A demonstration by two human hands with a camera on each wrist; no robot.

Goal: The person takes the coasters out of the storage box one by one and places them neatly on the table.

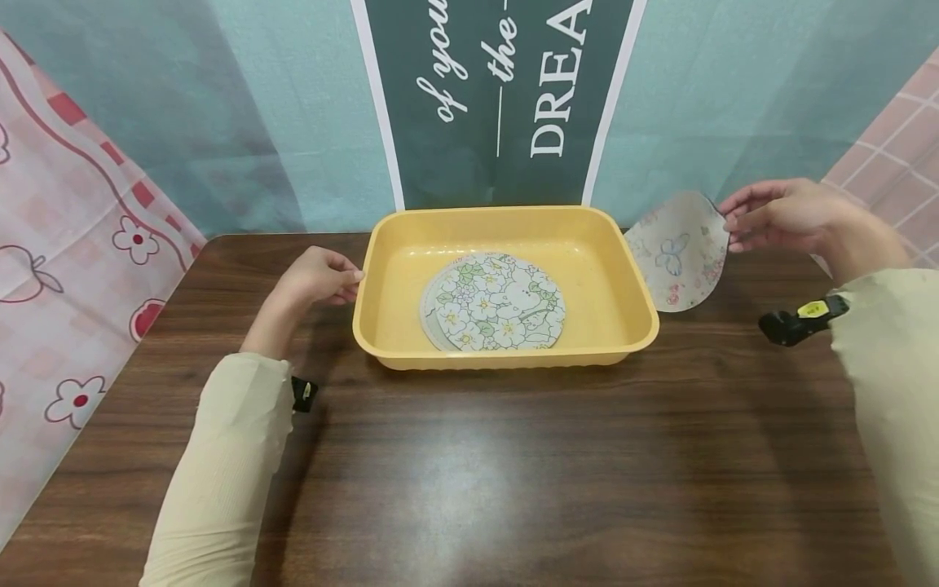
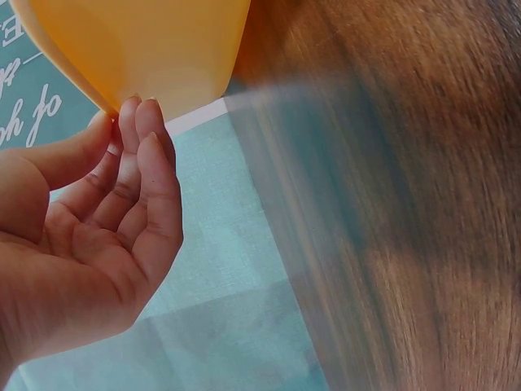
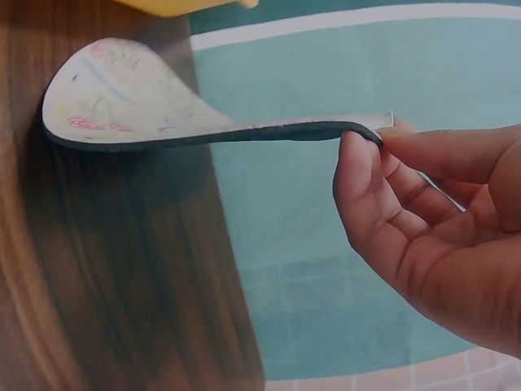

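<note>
Right hand (image 1: 785, 216), at abt 2 o'clock from the tray, pinches the edge of a thin round floppy mat w/ pale butterfly print (image 1: 678, 253) betw. thumb and fingertips (image 3: 358, 159). The mat droops and curls; its far end sits just beside the tray's right rim, above the dark brown wood-grain table (image 1: 513, 473). Can't tell if the lower edge touches the tabletop.

Left hand (image 1: 319, 277) is at the tray's 9 o'clock: fingers lightly curled, tips (image 2: 142, 122) against the outer left wall of the yellow-orange rectangular plastic tray (image 1: 506, 355), thumb near the rim, not wrapped round it.

Tray sits mid-table, toward the far edge. Inside, flat on the bottom: round mat w/ green-and-white flower print (image 1: 493, 302), the edge of another disc peeking out under its left side.

Behind, at 12 o'clock: dark green banner w/ white lettering (image 1: 499, 90) on a teal backdrop.
</note>
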